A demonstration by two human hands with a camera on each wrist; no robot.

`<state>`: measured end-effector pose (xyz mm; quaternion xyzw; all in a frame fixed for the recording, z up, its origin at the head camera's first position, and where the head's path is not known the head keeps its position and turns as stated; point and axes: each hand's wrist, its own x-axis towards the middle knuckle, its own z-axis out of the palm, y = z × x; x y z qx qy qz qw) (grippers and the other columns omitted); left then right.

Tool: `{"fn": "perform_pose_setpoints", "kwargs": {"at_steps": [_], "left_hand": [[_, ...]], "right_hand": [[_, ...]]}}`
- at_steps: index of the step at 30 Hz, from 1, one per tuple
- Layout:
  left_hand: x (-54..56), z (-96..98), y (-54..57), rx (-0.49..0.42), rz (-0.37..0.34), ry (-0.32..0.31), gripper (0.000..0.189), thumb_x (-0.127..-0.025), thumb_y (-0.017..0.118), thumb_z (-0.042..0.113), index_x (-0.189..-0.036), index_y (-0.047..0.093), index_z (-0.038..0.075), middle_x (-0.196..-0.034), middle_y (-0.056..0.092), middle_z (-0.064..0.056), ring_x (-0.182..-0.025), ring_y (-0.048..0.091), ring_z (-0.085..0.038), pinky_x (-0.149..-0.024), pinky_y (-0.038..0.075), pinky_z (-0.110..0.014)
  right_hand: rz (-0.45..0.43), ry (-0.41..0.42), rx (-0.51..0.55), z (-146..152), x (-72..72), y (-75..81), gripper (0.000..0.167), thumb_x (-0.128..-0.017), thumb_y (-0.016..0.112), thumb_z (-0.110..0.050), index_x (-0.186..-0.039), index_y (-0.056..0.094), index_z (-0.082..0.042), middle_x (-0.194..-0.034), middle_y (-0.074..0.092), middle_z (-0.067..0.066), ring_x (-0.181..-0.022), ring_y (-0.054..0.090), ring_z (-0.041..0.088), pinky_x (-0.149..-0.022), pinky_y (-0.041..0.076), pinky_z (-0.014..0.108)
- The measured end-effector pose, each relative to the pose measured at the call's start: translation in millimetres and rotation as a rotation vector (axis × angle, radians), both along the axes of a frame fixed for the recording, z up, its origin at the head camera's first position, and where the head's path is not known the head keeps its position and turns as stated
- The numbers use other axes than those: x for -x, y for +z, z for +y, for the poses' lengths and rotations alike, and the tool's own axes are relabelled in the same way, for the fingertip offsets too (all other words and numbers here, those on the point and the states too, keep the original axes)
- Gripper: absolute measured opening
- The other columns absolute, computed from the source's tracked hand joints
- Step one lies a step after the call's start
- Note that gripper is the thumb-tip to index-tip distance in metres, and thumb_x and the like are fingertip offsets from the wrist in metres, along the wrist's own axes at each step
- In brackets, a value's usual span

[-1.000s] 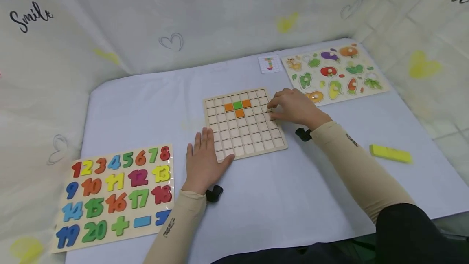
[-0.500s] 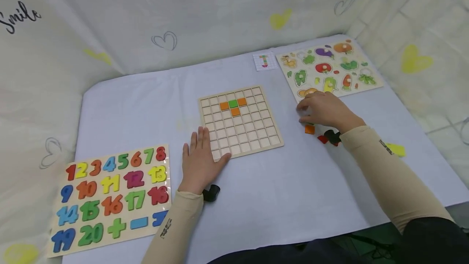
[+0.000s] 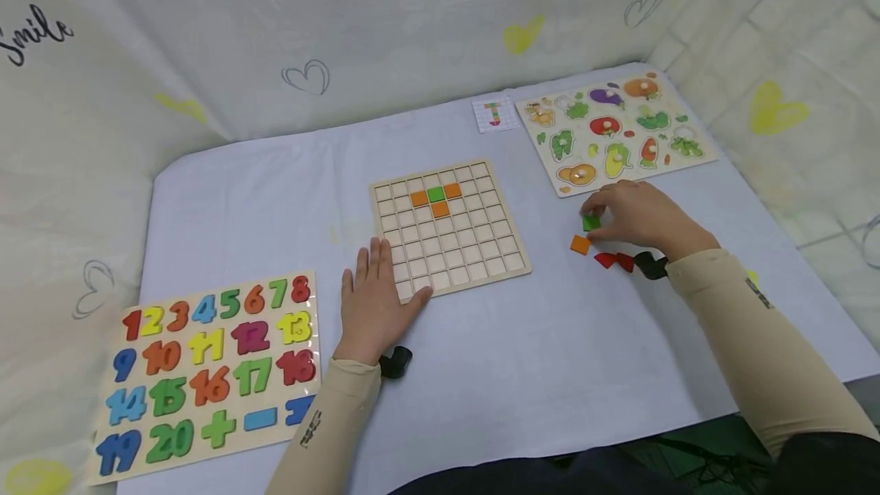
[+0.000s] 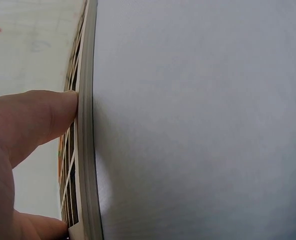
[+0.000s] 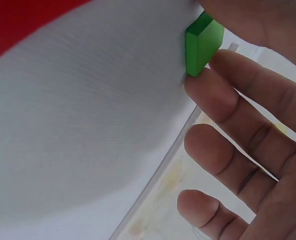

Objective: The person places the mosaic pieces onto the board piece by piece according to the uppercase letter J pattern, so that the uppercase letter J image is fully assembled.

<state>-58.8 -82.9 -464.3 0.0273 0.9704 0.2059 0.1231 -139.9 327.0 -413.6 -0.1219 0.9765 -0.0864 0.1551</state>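
Observation:
My left hand (image 3: pixel 374 304) lies flat with fingers straight at the near left corner of a wooden grid board (image 3: pixel 474 279). In the left wrist view, a thumb rests on the edge of the board (image 4: pixel 87 130). Three orange square tiles (image 3: pixel 419 198) and one green tile (image 3: pixel 436 195) sit in the board's upper cells. Right of the board, my right hand (image 3: pixel 639 216) pinches a loose green square tile (image 5: pixel 203 45) between thumb and fingers, low over the cloth. Beside it lie a loose orange tile (image 3: pixel 580 244) and red pieces (image 3: pixel 606 260).
A number puzzle (image 3: pixel 220 373) lies at the near left and a vegetable puzzle (image 3: pixel 619 132) at the far right. A small pattern card (image 3: pixel 495 114) lies behind the board. A yellow block (image 3: pixel 753 277) is mostly hidden by the right sleeve.
My right hand has moved from the board's right edge to the loose tiles on the right and taken hold of a green one. The left hand has stayed on the board.

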Motion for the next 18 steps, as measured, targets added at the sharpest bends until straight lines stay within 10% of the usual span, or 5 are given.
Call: {"fn": "perform_pose_setpoints", "kwargs": {"at_steps": [18], "left_hand": [[2.6,10.9,-7.9,0.000,0.018,0.007,0.108,-0.092,0.065,0.064,-0.167,0.013,0.006,-0.176,0.010,-0.013,-0.165,0.008,-0.036,-0.130,0.011,-0.064]], "right_hand": [[0.078,0.103,0.121,-47.9,21.5,-3.2,0.025,-0.085,0.081,-0.013,-0.109,0.078,-0.009,-0.107,0.075,0.008,-0.105,0.066,0.029,-0.097,0.054,0.051]]}}
